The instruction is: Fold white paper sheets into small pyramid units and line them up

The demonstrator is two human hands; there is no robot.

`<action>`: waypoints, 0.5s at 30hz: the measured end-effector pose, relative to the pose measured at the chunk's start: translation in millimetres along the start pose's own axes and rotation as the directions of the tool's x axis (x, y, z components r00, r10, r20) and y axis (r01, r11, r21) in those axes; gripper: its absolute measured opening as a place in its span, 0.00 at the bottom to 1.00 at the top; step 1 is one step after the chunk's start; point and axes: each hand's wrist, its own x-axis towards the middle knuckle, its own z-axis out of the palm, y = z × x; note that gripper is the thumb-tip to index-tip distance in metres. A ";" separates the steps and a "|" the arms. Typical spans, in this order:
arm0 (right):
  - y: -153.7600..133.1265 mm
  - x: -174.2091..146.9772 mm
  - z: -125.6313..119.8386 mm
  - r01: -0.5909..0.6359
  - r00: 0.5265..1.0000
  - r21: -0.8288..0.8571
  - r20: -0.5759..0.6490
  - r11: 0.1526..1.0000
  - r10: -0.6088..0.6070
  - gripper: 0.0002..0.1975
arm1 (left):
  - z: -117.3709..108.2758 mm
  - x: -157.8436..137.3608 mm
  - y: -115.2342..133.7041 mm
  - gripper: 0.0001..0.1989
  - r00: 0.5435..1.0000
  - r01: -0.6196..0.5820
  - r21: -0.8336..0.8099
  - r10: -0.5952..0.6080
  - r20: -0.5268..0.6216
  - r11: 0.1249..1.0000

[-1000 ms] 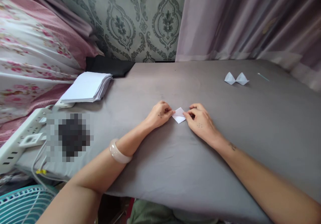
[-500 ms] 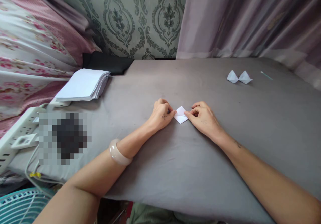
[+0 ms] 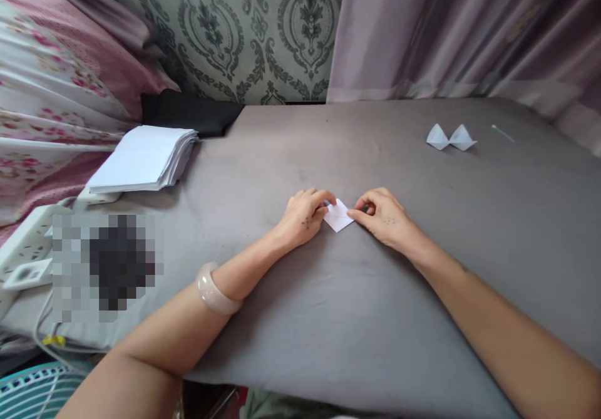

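A small folded white paper square lies on the grey cloth, turned so one corner points toward me. My left hand grips its left corner, the index finger reaching over the paper's upper left part and the thumb at the edge. My right hand holds the right corner, with the thumb on the paper and the other fingers curled. A fold line crosses the paper between my hands. Two joined folded paper peaks stand farther back on the right.
A stack of white paper sits at the left, in front of a black folded item. White power strips with cables line the left edge. A thin light stick lies at the far right. A teal fan stands at lower left.
My left index finger has stretched out over the paper's upper left part. My right hand has shifted slightly right, its thumb still at the corner. The camera view has moved slightly.
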 end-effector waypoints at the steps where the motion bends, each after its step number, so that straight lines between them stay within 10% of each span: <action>1: 1.1 0.5 -1.8 -0.004 1.000 0.015 0.017 1.000 0.004 0.07 | 0.0 0.3 -0.6 0.14 1.000 -0.004 0.011 0.004 0.003 1.000; 7: 6.8 -6.5 -7.6 -0.074 0.996 0.251 0.075 0.965 0.057 0.12 | 4.2 -1.1 -4.6 0.16 0.995 -0.095 0.089 0.096 -0.010 0.991; 11: 1.5 -18.2 0.0 0.261 0.963 0.120 -0.099 0.958 -0.250 0.13 | 5.7 -5.0 -0.2 0.17 0.991 -0.132 0.232 0.135 0.003 0.964; 15: -7.1 -29.1 7.5 0.500 0.864 -0.130 0.010 0.856 -0.503 0.19 | 4.9 -3.8 -2.9 0.15 0.996 -0.063 0.147 0.070 -0.049 0.987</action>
